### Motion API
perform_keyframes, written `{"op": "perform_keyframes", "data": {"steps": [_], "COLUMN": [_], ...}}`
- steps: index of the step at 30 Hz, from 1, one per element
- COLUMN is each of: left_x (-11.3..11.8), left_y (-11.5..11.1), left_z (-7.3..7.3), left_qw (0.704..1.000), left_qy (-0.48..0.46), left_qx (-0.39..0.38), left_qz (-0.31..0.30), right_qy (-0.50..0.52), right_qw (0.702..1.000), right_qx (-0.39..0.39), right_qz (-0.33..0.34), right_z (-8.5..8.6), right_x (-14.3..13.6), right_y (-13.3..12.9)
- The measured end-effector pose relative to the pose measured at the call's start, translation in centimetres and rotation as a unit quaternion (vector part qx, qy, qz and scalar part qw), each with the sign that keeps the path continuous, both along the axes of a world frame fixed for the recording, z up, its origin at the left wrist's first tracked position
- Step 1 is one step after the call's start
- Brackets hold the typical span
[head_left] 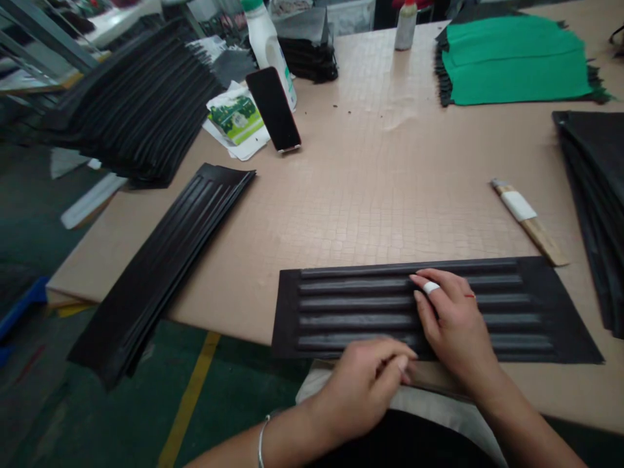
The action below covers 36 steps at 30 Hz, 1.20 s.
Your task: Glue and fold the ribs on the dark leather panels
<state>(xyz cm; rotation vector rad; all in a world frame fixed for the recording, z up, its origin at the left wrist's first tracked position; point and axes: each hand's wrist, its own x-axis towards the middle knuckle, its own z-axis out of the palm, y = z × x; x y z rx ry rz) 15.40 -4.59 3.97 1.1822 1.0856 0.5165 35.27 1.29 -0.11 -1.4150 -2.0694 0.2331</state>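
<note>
A black ribbed panel (355,311), apparently leather-like sheet with raised parallel strips, lies flat along the near edge of the table. My right hand (455,315) rests on its middle, thumb and fingertips drawn together at one of the upper ridges; a white band wraps one finger. Just below, my left hand (370,383) is at the panel's near edge with its fingers curled and the thumb pressed against them. Whatever lies between those left fingers is too small or hidden to make out.
Similar black panels (160,260) overhang the table's left edge. Black stacks (131,97) stand behind them, and more black sheets (595,195) lie at right. A phone (275,110) leans by a white bottle (268,45). A wooden-handled tool (529,224) and green sheets (517,62) also lie on the table.
</note>
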Motion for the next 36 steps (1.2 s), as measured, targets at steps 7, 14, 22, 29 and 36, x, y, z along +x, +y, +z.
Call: {"op": "perform_keyframes", "data": {"steps": [7,14,22,29,36], "left_x": [-3.4,-3.4,-5.0,-8.7,-14.4], "left_y": [7.1,7.3,8.1,7.7,6.7], "left_z": [-2.5,-4.1,-4.2,-4.1,-4.2], "left_qw": [0.794,0.733,0.695,0.68,0.671], "left_qy": [0.408,0.424,0.427,0.445,0.5], "left_qx": [0.449,0.532,0.578,0.582,0.547], "left_qz": [0.042,-0.004,-0.028,-0.042,-0.028], "right_qy": [-0.061,-0.103,-0.1,-0.098,-0.148], "right_qw": [0.997,0.994,0.993,0.995,0.987], "right_qx": [-0.012,-0.002,-0.022,-0.004,0.018], "right_qz": [0.04,0.033,0.051,0.018,-0.063], "right_z": [-0.9,-0.6,-0.5,-0.3,-1.7], "right_x": [-5.2,-8.0,-6.0,1.1,12.9], "right_y": [2.2,2.7,3.4,4.4,4.4]}}
